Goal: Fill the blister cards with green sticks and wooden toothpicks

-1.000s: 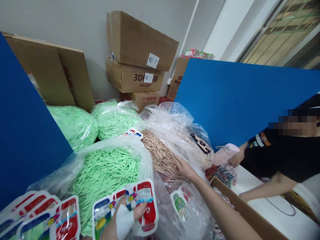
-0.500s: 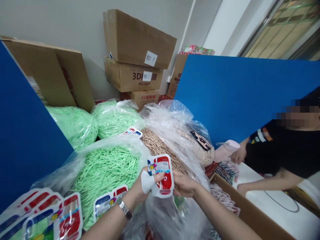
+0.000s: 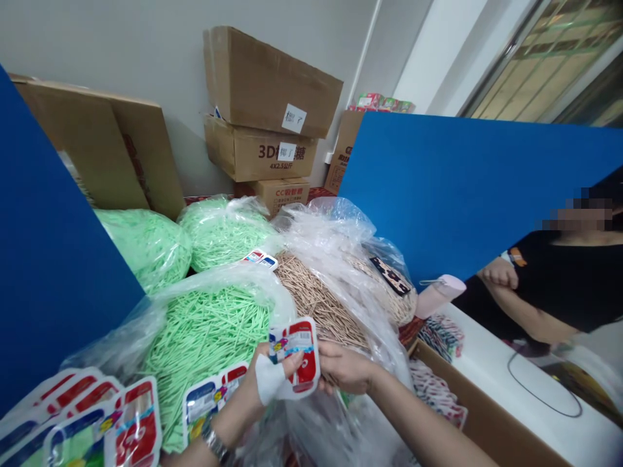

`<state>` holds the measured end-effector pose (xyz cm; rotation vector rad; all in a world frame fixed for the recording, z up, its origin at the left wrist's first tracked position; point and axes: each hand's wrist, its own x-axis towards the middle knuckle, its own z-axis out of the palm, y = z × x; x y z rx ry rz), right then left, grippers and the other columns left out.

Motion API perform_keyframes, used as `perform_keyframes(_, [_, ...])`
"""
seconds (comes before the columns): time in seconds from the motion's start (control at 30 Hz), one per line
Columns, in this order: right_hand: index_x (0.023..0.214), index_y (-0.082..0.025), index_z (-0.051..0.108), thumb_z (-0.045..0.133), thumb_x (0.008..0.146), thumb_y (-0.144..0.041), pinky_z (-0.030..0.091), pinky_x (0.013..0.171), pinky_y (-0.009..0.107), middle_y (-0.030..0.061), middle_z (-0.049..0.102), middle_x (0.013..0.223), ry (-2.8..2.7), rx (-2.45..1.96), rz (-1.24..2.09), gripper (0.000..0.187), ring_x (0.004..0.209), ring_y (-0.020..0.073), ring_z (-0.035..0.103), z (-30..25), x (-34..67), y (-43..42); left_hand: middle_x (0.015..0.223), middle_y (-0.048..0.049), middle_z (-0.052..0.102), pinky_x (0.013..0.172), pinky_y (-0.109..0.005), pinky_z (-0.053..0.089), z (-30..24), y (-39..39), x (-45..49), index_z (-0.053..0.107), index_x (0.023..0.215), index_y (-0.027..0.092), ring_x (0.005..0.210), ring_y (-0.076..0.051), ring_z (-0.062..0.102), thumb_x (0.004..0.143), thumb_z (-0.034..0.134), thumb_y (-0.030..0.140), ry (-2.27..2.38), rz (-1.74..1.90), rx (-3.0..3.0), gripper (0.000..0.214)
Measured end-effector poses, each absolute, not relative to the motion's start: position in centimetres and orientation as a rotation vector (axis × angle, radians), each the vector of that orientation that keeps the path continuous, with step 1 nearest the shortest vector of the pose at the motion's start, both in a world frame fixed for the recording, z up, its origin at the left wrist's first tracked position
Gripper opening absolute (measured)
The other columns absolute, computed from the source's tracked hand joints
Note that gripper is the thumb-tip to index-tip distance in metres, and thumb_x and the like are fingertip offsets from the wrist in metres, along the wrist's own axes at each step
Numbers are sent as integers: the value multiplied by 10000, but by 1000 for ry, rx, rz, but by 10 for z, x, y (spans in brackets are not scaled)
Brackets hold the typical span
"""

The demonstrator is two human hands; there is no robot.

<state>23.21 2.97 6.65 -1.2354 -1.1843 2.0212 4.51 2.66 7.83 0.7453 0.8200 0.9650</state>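
Note:
My left hand (image 3: 263, 379), with a white wrap round the thumb base and a metal watch at the wrist, grips a red, white and blue plastic candy pack (image 3: 306, 363). The pack is tilted, its printed face towards me. Against its right edge are the bent fingers of my right hand (image 3: 348, 368); what they pinch is hidden. Just beyond both hands, an open clear bag holds thin brown sticks (image 3: 316, 295). Thin green sticks (image 3: 209, 331) fill another open bag to the left. A similar pack (image 3: 214, 392) lies on the green sticks' near edge.
Several packs (image 3: 134, 425) overlap at the lower left. Blue panels (image 3: 438, 188) stand on both sides, with stacked cartons (image 3: 272, 84) behind. A pink cylinder (image 3: 440, 295) and an open carton (image 3: 487, 415) of striped pieces are at right, near a person in black (image 3: 559, 279).
Both my hands and the pack have moved slightly left and down. The person at right has drawn their arms back from the white table and folded them.

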Motion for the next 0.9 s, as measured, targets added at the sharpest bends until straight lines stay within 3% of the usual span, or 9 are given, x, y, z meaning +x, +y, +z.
perform_keyframes(0.17, [900, -225, 507, 648, 765, -572, 453, 565, 230, -52, 506, 687, -903, -1093, 1548, 399, 590, 99, 546, 92, 223, 37, 821, -58, 775, 806, -360, 551, 81, 2, 46, 718, 892, 157, 801, -254, 721, 563, 876, 322, 725, 1058, 361, 401])
perform_keyframes(0.3, [936, -243, 495, 472, 893, -559, 460, 651, 273, -19, 527, 741, -1202, -1169, 1173, 320, 674, 137, 542, 98, 202, 32, 855, -94, 775, 815, -414, 557, 80, -14, 54, 727, 966, 161, 898, -322, 708, 594, 860, 312, 609, 938, 296, 423])
perform_keyframes(0.43, [919, -237, 500, 375, 953, -498, 454, 731, 297, 6, 562, 822, -1490, -1201, 1043, 291, 760, 160, 550, 94, 188, 23, 890, -90, 770, 842, -416, 546, 83, -14, 54, 718, 1024, 163, 937, -310, 694, 688, 796, 277, 518, 998, 310, 363])
perform_keyframes(0.57, [930, -224, 482, 318, 989, -415, 443, 718, 282, 10, 559, 824, -1611, -1173, 988, 259, 745, 150, 546, 90, 190, 23, 817, -75, 760, 775, -361, 543, 82, -9, 43, 720, 980, 147, 817, -266, 702, 675, 805, 299, 587, 1023, 438, 352])
perform_keyframes(0.77, [956, -211, 519, 350, 978, -335, 419, 753, 317, 56, 575, 888, -1920, -1140, 663, 211, 834, 185, 549, 91, 200, 30, 497, 18, 597, 505, -241, 417, 64, -7, 22, 640, 612, 137, 491, -139, 541, 589, 830, 351, 1012, 1073, 896, 287])
perform_keyframes(0.9, [950, -224, 517, 362, 977, -359, 431, 775, 338, 45, 575, 853, -1796, -1148, 832, 207, 823, 188, 560, 100, 190, 26, 555, 23, 599, 505, -235, 388, 65, -8, 12, 634, 676, 145, 502, -129, 504, 625, 774, 287, 1128, 1099, 965, 206])
